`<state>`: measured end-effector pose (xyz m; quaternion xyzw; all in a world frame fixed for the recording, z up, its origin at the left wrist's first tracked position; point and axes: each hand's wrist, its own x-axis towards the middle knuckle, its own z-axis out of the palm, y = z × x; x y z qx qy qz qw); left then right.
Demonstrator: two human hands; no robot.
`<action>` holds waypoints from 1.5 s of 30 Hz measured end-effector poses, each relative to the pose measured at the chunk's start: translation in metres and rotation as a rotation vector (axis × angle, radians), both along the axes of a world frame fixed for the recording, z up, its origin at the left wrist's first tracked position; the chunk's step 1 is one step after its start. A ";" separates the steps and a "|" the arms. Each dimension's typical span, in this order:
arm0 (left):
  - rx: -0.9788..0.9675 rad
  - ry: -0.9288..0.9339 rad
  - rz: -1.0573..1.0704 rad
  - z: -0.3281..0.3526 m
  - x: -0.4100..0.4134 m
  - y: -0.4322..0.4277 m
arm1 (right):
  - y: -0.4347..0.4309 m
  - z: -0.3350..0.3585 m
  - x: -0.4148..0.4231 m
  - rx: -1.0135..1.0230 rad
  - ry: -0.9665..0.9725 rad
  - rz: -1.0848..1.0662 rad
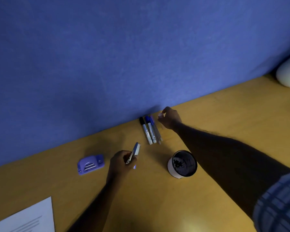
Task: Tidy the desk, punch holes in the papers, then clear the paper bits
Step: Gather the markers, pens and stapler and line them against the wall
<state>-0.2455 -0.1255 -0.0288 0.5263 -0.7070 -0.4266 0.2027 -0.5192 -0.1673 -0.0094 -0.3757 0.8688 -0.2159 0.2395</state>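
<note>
The left hand has its grip closed around a pen or marker, which sticks up and away from the fingers, tilted toward the blue wall. A second small blue tip shows below the fingers, too blurred to say what it belongs to. Just to the left of this hand a purple hole punch sits on the yellow counter, apart from the hand. Nearer the person and well to the left, a white sheet of paper with a few printed lines lies at the counter's edge; the lines are too faint to read.

The right hand reaches far forward on a straight, outstretched arm, palm down, with a checked sleeve at the upper arm. Its thumb and forefinger are curled close together, pinched on something small and pale; what it is cannot be told. Just to the left of this hand, three markers lie side by side on the counter, caps toward the wall: one black cap, two blue. Any print on their barrels is unreadable.

Between the two forearms, nearer the person than the markers, a white cup with a dark inside stands upright. Far right, a white rounded object rests against the wall.
</note>
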 end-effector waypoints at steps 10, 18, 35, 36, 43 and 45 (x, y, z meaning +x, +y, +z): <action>0.063 0.010 0.007 -0.002 -0.026 -0.014 | -0.011 -0.021 -0.005 -0.014 -0.012 0.029; 0.090 0.050 0.005 0.009 -0.040 -0.012 | 0.002 -0.017 -0.013 -0.074 -0.088 -0.032; 0.205 0.143 0.018 0.015 -0.102 -0.022 | 0.038 0.027 0.027 0.067 -0.700 0.071; 0.216 0.149 0.018 0.014 -0.102 -0.022 | 0.038 0.026 0.025 0.059 -0.660 0.066; 0.245 0.206 0.125 0.004 -0.087 -0.022 | 0.038 0.008 -0.009 0.146 -0.030 0.098; 0.202 0.199 0.141 0.000 -0.082 -0.021 | 0.040 0.000 -0.015 0.217 0.097 0.077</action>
